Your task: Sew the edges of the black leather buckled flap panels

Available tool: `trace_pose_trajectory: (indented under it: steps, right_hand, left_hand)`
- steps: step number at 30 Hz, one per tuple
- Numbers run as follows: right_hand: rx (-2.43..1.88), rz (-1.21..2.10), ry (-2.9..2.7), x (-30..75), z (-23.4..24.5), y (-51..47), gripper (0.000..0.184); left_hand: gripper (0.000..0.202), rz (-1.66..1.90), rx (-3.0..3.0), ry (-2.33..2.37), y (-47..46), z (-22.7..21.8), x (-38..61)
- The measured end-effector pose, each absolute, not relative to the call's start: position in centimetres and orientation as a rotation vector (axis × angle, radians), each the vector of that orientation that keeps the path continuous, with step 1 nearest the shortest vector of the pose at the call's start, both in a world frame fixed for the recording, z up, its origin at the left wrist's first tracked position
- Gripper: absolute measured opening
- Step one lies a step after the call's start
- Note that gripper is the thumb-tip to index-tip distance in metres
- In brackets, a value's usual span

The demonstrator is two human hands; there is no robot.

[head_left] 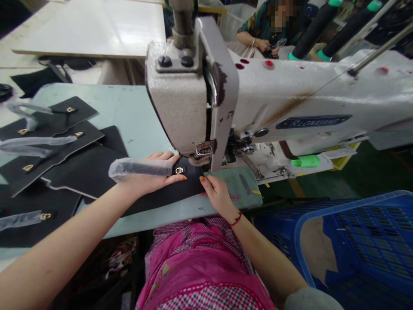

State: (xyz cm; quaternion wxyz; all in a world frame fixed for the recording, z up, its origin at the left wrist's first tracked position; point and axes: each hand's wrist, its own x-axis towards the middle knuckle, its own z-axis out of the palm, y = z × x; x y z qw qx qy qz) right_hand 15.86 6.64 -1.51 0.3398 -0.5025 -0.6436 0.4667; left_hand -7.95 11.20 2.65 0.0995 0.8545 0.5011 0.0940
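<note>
A black bag panel (193, 177) lies under the head of a white sewing machine (180, 99). A handle in clear plastic wrap (138, 168) stands off it, joined near a gold-coloured metal fitting (180, 170). My left hand (151, 174) rests flat on the panel, fingers stretched toward the needle area and thumb beside the fitting; the handle passes over this hand. At the panel's right edge, my right hand (217, 189) pinches the material between thumb and fingers. The machine head hides the needle and part of the panel's far edge.
More black panels (87, 165) with wrapped handles overlap on the pale table (135, 107) to the left. A blue plastic basket (300, 232) stands at the lower right. Behind the machine, another person (267, 34) handles something dark. Thread cones (318, 30) stand at the upper right.
</note>
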Motion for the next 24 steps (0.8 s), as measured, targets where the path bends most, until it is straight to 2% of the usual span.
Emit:
trace_pose_trajectory:
  steps: [3, 9, 14, 19, 24]
  right_hand:
    - [-1.325, 1.269, -1.679, 16.6, -2.4, 5.7, 0.039]
    - [-1.323, 1.250, -1.714, 17.2, -3.4, 6.2, 0.036]
    - [-1.284, 1.271, -1.759, 17.6, -3.1, 6.2, 0.032]
    - [-1.187, 1.401, -1.740, 18.3, -2.3, 5.4, 0.024]
    - [-1.094, 1.553, -1.682, 18.7, -1.3, 5.2, 0.028]
  left_hand:
    - [0.058, 0.356, 2.458, 1.453, 10.3, 1.4, -7.8]
    - [0.046, 0.758, 2.171, 1.540, 7.6, -1.6, -7.0]
    - [0.040, 0.973, 2.061, 1.451, 7.2, -2.5, -7.1]
    - [0.041, 0.946, 2.064, 1.458, 7.7, -2.0, -8.0]
    - [0.038, 0.839, 2.080, 1.463, 8.2, -0.9, -8.6]
